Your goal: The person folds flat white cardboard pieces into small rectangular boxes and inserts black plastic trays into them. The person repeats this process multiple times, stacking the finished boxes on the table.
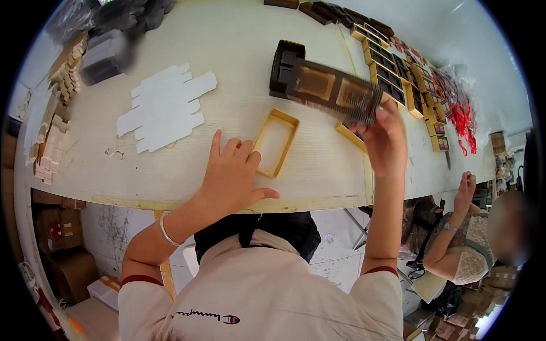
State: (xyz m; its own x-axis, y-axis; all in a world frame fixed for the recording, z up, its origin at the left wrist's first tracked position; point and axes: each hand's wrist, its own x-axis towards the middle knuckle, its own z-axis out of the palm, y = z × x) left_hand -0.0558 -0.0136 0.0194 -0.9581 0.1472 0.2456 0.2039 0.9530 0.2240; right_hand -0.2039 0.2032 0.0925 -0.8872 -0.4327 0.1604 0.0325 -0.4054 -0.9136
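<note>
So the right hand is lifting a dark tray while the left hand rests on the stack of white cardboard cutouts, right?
Not quite. The head view shows the left hand flat on the table beside the gold box, not on the white cutouts. The right hand does lift the dark tray.

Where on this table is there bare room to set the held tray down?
Bare table lies between the white die-cut sheets and the dark tray stack, and along the near edge below the sheets. Crowded: the far right row of boxes and the left edge's stacked pieces.
</note>
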